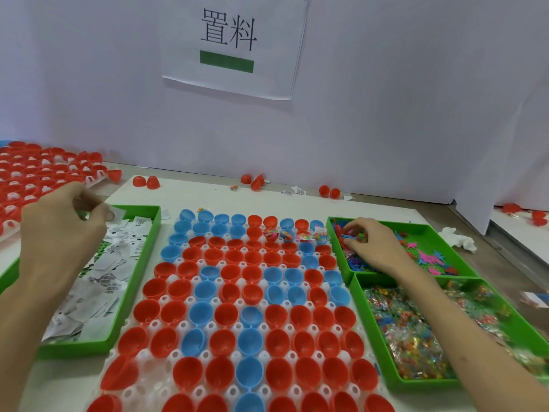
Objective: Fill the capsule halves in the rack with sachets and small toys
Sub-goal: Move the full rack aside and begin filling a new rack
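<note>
- Currently the left hand (59, 227) hovers over the far end of the left tray (142, 263), thumb and fingers pinching one sachet (114, 214).
- The right hand (371, 242) rests in the far right tray (427, 230), fingertips curled round a small toy (350, 237).
- Both trays lie just beside the rack (154, 364), which fills the desk's middle.
- Its capsule halves (303, 341) are mostly empty; four near the far right corner hold fillings.
- A bare strip of desk (214, 194) runs past the rack's far edge, with loose red halves (145, 182) along the wall.
</note>
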Available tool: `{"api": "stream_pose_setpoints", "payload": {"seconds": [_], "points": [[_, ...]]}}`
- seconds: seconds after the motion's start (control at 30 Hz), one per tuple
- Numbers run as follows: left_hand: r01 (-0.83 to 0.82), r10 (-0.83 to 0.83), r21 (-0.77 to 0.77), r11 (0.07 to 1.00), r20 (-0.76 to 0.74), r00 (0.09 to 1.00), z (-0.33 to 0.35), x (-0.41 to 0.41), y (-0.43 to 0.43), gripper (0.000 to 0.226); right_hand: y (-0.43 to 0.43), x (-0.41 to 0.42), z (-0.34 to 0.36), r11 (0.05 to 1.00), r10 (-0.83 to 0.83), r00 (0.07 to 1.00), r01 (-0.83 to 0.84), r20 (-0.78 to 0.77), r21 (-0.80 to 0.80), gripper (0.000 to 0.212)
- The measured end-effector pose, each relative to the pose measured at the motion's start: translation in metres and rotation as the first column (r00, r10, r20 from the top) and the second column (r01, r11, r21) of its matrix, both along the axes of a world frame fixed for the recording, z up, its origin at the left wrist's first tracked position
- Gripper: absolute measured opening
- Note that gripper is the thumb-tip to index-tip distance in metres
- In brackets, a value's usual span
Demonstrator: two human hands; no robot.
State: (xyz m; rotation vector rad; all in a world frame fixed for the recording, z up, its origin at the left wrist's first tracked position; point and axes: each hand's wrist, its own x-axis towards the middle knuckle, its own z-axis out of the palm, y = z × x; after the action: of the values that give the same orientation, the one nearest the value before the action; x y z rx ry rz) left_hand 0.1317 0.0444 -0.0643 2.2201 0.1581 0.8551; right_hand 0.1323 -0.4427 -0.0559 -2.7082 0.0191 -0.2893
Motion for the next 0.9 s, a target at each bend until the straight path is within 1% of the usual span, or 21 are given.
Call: {"api": "stream_pose_setpoints", "payload": {"seconds": [0.03,0.1,0.23,0.33,0.37,0.47,0.53,0.63,0.7,0.77,0.8,0.87,0.9], "points": [[0.014,-0.013,-0.031,0.999,0.031,0.999,0.001,0.000,0.000,0.006,0.001,0.000,0.000,1.000,0.003,1.000,-0.003,-0.011,-0.024,0.016],[0.053,-0.045,-0.087,0.995,0.089,0.995,0.003,0.000,-0.001,0.006,0.001,-0.001,0.001,1.000,-0.014,1.000,0.014,0.012,-0.015,0.012],[0.095,-0.079,-0.093,0.991,0.165,0.983,0.008,-0.004,-0.006,0.015,-0.002,-0.002,-0.001,0.999,-0.031,0.996,0.031,0.080,-0.004,0.015],[0.115,-0.106,-0.049,0.992,0.167,0.980,0.013,-0.005,-0.010,0.034,-0.005,-0.003,0.001,0.999,-0.051,0.989,0.052,0.140,-0.002,0.005],[0.106,-0.100,-0.031,0.994,0.158,0.982,0.015,-0.006,-0.012,0.033,-0.007,-0.002,0.002,0.998,-0.057,0.987,0.058,0.150,-0.002,0.009],[0.104,-0.097,-0.039,0.994,0.141,0.985,0.017,-0.008,-0.015,0.011,-0.009,-0.001,0.005,0.998,-0.068,0.988,0.070,0.138,-0.004,0.019],[0.083,-0.077,-0.047,0.995,0.119,0.990,0.015,-0.008,-0.014,0.013,-0.010,-0.003,0.009,0.997,-0.077,0.984,0.076,0.161,0.009,0.020],[0.049,-0.042,-0.049,0.998,0.134,0.990,0.014,-0.007,-0.012,0.016,-0.010,-0.010,0.021,0.995,-0.095,0.975,0.090,0.200,0.032,0.016],[0.068,-0.056,-0.078,0.995,0.146,0.988,0.017,-0.010,-0.015,0.011,-0.005,-0.019,0.031,0.992,-0.098,0.975,0.080,0.201,0.093,0.012],[0.146,-0.128,-0.120,0.982,0.147,0.981,0.025,-0.018,-0.027,0.007,0.004,-0.030,0.040,0.981,-0.090,0.970,0.048,0.225,0.189,0.012],[0.196,-0.176,-0.139,0.971,0.148,0.973,0.030,-0.023,-0.037,0.009,0.011,-0.036,0.044,0.973,-0.078,0.966,0.020,0.246,0.231,0.012],[0.317,-0.289,-0.189,0.929,0.160,0.944,0.040,-0.037,-0.063,0.013,0.028,-0.050,0.054,0.940,-0.009,0.961,-0.086,0.276,0.330,0.009],[0.383,-0.352,-0.230,0.895,0.166,0.921,0.045,-0.045,-0.077,0.012,0.038,-0.057,0.058,0.906,0.053,0.959,-0.164,0.279,0.390,0.008]]}}
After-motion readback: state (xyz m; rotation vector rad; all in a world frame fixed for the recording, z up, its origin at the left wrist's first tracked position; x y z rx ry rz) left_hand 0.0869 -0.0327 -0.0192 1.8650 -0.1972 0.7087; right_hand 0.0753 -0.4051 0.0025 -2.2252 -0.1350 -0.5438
